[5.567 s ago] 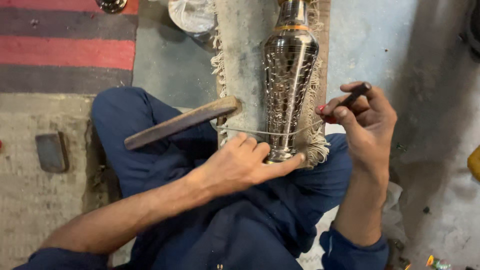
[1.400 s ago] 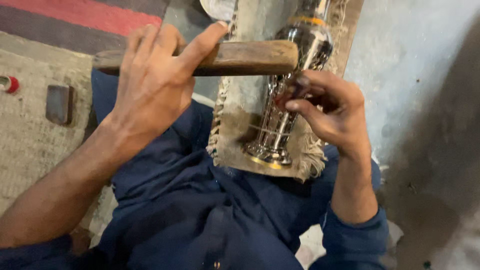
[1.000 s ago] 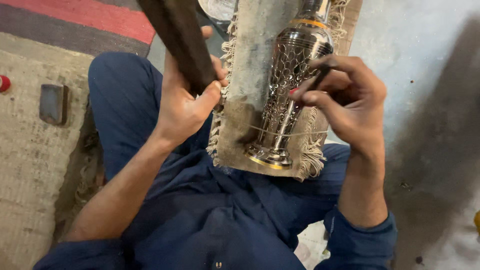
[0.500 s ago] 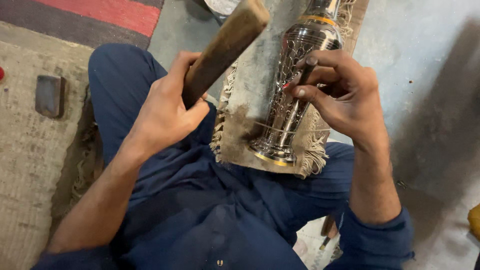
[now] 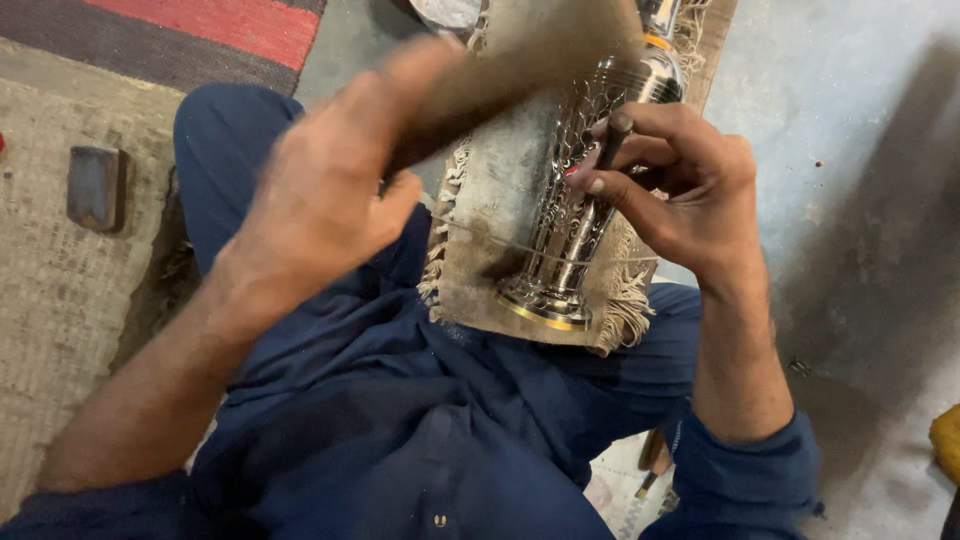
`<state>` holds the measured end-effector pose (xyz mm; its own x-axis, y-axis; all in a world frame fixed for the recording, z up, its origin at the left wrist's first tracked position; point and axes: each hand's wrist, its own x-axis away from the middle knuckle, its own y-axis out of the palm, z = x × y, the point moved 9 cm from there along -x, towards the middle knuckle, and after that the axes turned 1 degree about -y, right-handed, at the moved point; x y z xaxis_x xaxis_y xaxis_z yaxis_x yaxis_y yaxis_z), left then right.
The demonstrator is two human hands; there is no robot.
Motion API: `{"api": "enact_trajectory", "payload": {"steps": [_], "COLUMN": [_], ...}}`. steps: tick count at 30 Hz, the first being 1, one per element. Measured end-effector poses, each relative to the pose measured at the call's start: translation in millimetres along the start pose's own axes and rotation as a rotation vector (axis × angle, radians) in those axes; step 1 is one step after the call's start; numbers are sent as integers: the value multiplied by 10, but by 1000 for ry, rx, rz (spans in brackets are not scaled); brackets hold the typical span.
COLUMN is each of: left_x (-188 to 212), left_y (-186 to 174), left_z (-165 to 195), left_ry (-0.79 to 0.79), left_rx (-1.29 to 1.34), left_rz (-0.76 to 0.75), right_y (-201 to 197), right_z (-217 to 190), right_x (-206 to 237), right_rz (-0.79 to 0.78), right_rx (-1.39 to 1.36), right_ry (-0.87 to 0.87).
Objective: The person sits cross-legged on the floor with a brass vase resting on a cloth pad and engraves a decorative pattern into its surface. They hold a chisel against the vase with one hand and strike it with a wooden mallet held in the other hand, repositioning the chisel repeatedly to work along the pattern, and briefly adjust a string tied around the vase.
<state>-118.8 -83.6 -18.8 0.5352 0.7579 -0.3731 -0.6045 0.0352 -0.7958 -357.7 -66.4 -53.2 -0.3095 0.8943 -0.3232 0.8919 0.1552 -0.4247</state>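
Note:
A shiny engraved metal vase [image 5: 572, 215] lies on a fringed brown mat [image 5: 497, 185] across my lap. My right hand [image 5: 680, 185] pinches a thin dark punch [image 5: 610, 140] with its tip set against the vase's patterned side. My left hand [image 5: 325, 195] grips a wooden mallet [image 5: 520, 65], which is blurred and sits just above the punch's top end. A thin wire or thread [image 5: 520, 250] runs across the vase near its foot.
A small dark block [image 5: 95, 185] lies on the tan mat at left. A red and dark striped rug [image 5: 200, 25] is at the top left. Grey concrete floor [image 5: 850, 150] lies to the right, with a yellow object [image 5: 945, 440] at the edge.
The mallet swung from raised upright down to over the punch's head. My right hand kept the punch on the vase, shifting only slightly.

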Motion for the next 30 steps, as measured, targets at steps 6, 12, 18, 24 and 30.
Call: {"api": "enact_trajectory", "payload": {"steps": [6,12,18,24,30], "left_x": [-69,-85,-77,-120,-157], "left_y": [-17,2,-53,-45,-46], "left_z": [106,86,56,67,80], "left_ry": [91,86,78,94,129], "left_rx": [-129,-330,-127,-329,-348], "left_rz": [17,13,29,19,45], "right_y": [-6,-9,-23,-15,-12], "right_z": [11,47,28,58,111], "right_x": [-6,-9,-11,-8,7], "right_rz": [-11,-15,-6,-25,-24], "right_rx": [-7,-55,-66,-65,-120], "right_ry": [-23,-5,7,-3,36]}}
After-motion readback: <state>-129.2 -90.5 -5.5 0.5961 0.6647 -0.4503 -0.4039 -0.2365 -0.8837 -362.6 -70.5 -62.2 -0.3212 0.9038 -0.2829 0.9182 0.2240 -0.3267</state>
